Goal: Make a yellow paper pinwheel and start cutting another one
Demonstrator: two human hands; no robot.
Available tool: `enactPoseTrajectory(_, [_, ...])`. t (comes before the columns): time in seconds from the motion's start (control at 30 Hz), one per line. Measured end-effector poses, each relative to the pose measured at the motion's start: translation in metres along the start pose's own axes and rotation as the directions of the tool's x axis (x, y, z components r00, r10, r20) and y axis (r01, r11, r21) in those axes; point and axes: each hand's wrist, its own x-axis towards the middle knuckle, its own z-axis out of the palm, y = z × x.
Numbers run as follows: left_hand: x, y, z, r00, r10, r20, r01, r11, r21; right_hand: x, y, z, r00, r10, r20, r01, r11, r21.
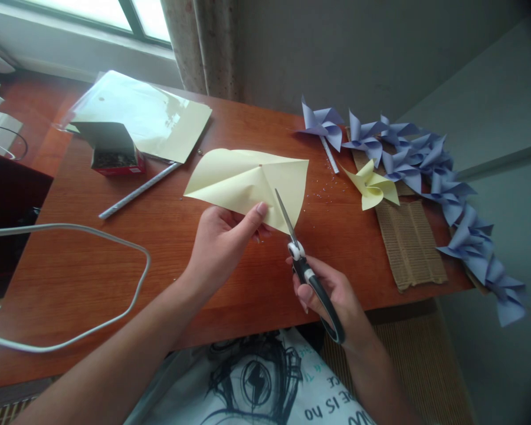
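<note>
My left hand (223,239) pinches the lower edge of a pale yellow folded paper sheet (243,177), holding it above the wooden table (159,248). My right hand (336,298) grips black-handled scissors (301,260), whose blades point up and touch the paper's lower right part. A finished yellow pinwheel (372,186) lies to the right on the table.
A row of several purple paper pinwheels (442,177) runs along the right edge, over corrugated cardboard (409,242). A red box of pins (115,156), a plastic sleeve of yellow sheets (150,115), a rolled stick (137,190) and a white cable (115,248) lie at left.
</note>
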Motion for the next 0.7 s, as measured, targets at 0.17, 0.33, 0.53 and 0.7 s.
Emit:
enactPoseTrajectory(0.17, [0.0003,0.0009,0.0,1.0,-0.009,-0.003,0.009,1.0,0.016,-0.0008,0.0,-0.0008,1.0,0.006,-0.015,-0.006,1.0,0.001])
enactPoseTrajectory(0.33, [0.0001,0.0011,-0.0003,1.0,-0.03,0.0,0.03,1.0,-0.007,-0.0011,-0.0022,-0.0007,0.999,0.022,-0.029,-0.022,1.0,-0.004])
enactPoseTrajectory(0.53, [-0.0003,0.0001,-0.0008,1.0,-0.015,0.004,0.016,0.999,-0.029,-0.0006,-0.0014,-0.0011,0.999,0.02,-0.045,-0.022,0.999,-0.028])
enactPoseTrajectory(0.7, [0.0002,0.0012,-0.0009,1.0,-0.027,0.003,0.027,1.0,-0.007,-0.0005,-0.0003,-0.0012,0.999,0.004,-0.055,-0.006,0.999,-0.041])
